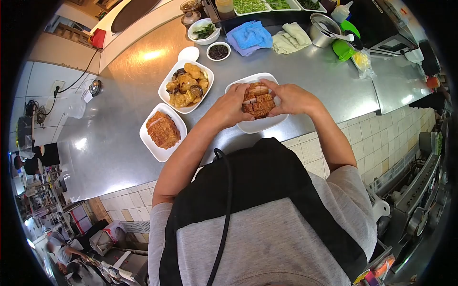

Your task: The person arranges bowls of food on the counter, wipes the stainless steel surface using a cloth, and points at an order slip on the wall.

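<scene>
A sliced, brown fried cutlet point(260, 102) lies in a white rectangular dish point(260, 126) in front of me. My left hand point(231, 106) presses against its left side with curled fingers. From the opposite side my right hand point(292, 99) grips the slices, thumb low and fingertips at the top. Both hands are closed around the meat, and some of it is hidden under the fingers. To the left, another sliced fried cutlet point(163, 132) sits in a second white dish point(165, 155). Above that is a white dish point(202, 102) of glazed fried pieces with dark mushrooms point(186, 86).
Farther back on the steel counter point(114, 138) are a bowl of greens point(204, 31), a small bowl of dark sauce point(218, 51), a blue cloth point(248, 37), a pale green cloth point(291, 38) and a metal pot with utensils point(324, 29). Another person point(62, 248) stands lower left.
</scene>
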`<control>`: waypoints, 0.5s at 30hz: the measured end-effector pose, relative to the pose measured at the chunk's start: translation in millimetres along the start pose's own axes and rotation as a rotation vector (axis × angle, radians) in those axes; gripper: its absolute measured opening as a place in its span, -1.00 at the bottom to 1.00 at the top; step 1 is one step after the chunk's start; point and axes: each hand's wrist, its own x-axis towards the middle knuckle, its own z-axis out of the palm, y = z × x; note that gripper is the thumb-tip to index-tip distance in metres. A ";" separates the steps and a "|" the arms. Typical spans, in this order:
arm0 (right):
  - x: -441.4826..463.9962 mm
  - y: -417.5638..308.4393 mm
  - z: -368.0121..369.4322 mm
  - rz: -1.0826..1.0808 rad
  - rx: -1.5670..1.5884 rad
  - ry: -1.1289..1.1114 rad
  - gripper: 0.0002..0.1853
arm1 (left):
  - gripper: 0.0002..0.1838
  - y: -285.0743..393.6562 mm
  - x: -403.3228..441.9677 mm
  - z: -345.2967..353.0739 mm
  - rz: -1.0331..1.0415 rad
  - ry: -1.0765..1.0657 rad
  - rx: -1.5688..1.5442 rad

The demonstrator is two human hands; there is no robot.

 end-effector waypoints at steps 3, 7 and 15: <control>-0.9 -1.9 4.2 0.007 -0.061 0.031 -0.05 | -0.08 -1.1 -2.3 3.3 0.012 0.015 0.000; -7.0 -14.5 1.4 0.076 -0.084 0.042 -0.09 | -0.09 -8.3 -3.7 9.2 0.090 0.095 -0.020; -2.2 -10.3 -2.2 0.022 -0.063 0.015 -0.12 | -0.13 -4.6 -5.2 6.7 0.040 0.076 -0.034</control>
